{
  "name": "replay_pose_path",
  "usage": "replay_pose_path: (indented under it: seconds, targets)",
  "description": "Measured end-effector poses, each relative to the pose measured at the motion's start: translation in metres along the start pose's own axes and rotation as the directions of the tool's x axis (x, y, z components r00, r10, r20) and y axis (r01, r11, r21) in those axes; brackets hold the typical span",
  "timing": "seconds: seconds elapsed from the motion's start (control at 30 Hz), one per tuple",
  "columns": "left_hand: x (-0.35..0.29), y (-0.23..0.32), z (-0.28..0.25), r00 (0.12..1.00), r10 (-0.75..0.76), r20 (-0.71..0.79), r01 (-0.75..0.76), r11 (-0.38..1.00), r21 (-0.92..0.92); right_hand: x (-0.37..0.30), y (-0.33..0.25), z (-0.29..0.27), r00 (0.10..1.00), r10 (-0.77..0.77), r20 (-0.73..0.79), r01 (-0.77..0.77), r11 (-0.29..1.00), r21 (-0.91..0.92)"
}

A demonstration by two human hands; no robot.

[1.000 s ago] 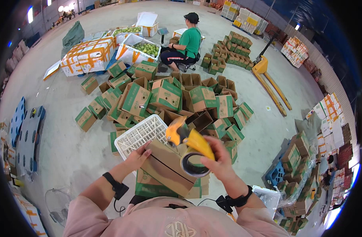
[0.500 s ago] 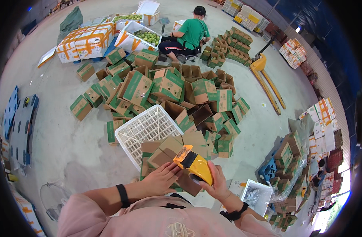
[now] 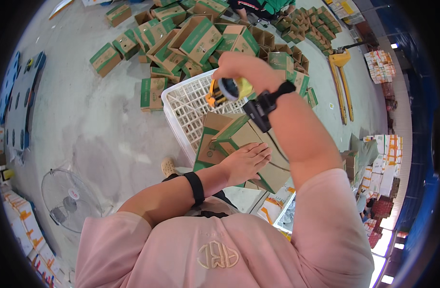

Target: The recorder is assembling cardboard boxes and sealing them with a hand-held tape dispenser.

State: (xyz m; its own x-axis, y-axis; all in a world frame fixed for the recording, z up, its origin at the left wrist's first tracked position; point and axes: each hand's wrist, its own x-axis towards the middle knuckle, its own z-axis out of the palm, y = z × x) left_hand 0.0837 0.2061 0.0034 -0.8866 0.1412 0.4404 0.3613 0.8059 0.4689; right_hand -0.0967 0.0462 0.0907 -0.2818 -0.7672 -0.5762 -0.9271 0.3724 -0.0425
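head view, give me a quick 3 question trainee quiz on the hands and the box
1. True or false: the right hand grips a yellow tape gun.
2. What does the left hand rest on?
A. the white crate
B. the box
C. the fan
3. Fill in: the tape gun is raised over the white ____.

Key: 1 true; 2 B; 3 crate
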Motion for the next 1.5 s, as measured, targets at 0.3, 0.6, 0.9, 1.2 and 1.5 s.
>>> replay_pose_path:
  seconds: [0.3,0.6,0.9,1.2,1.5]
  targets:
    - [-0.010,0.007,0.000,0.999,0.015,-0.048,-0.015,1.000,0.003,-0.173,0.015,-0.029,0.979,-0.200,-0.047,0.199,0.979,-0.039]
    - [-0.019,0.006,0.000,0.990,-0.031,-0.138,0.036,0.999,0.030,-0.372,0.086,0.132,0.891,0.052,-0.451,0.038,0.982,0.187]
    - [-0.001,0.030,0.006,0.991,-0.044,-0.123,0.056,0.994,0.097,-0.341,0.118,0.327,0.863,0.230,-0.449,-0.070,0.936,0.345]
    - [-0.033,-0.004,-0.062,0.793,-0.570,0.215,0.609,0.750,-0.259,-0.288,0.141,0.251,0.968,0.235,-0.085,-0.221,0.964,0.146]
    - [-0.068,-0.019,-0.096,0.963,-0.211,0.168,0.221,0.974,-0.042,-0.251,0.161,0.224,0.917,0.351,0.190,-0.345,0.936,-0.068]
